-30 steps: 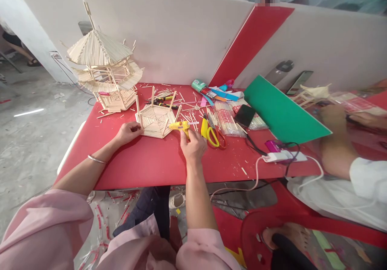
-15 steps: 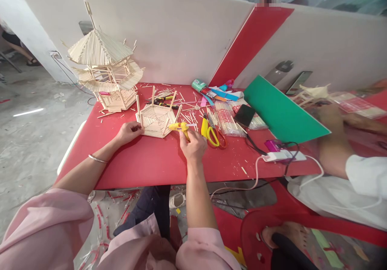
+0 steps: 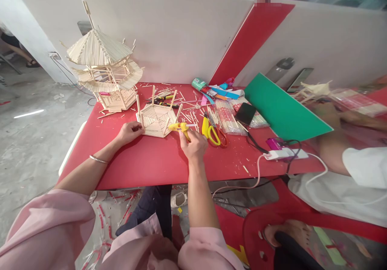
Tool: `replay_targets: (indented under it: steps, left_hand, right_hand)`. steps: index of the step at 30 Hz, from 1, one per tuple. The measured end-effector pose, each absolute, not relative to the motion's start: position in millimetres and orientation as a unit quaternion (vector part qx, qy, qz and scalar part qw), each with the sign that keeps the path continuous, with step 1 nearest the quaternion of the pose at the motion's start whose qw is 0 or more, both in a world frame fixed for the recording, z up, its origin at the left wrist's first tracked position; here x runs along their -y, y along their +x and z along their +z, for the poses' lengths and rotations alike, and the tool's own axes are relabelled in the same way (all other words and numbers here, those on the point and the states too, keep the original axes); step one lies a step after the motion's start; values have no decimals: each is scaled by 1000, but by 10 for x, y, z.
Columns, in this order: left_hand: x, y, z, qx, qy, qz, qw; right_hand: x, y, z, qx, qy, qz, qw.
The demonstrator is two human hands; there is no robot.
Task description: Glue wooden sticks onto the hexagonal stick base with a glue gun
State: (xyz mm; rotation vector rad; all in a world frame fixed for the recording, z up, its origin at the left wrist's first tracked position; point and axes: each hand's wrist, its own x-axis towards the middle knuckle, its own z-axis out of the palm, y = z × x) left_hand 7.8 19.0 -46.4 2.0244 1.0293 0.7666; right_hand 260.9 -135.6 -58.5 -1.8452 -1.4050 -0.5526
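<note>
A yellow hot glue gun (image 3: 179, 127) is gripped in my right hand (image 3: 195, 144), its nozzle pointing left by the near right corner of a stick-built hexagonal base (image 3: 154, 127). Several short posts stand upright around that base, which lies flat on the red table (image 3: 136, 165). At its left corner, my left hand (image 3: 130, 133) has its fingers closed around the foot of a post (image 3: 142, 120). Behind and to the left rises a tiered pavilion (image 3: 104, 66) made of the same pale sticks.
Yellow-handled scissors (image 3: 211, 131), pliers (image 3: 165, 102) and bundled sticks (image 3: 226, 117) lie beyond my right hand. Further right are a black phone (image 3: 245, 113), a leaning green board (image 3: 287, 111) and a power strip (image 3: 286, 154) with cables. A co-worker's arm (image 3: 332, 141) is at the right.
The glue gun has shifted very slightly left against the base. My left hand stays at the left corner. The view has moved a little.
</note>
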Motion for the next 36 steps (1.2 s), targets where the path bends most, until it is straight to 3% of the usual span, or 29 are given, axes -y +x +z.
replay_targets:
  steps: [36]
  left_hand:
    - [-193,76,-475,-393,790,300,363]
  right_hand:
    - [1344,2611,-597,540,-724,-212,372]
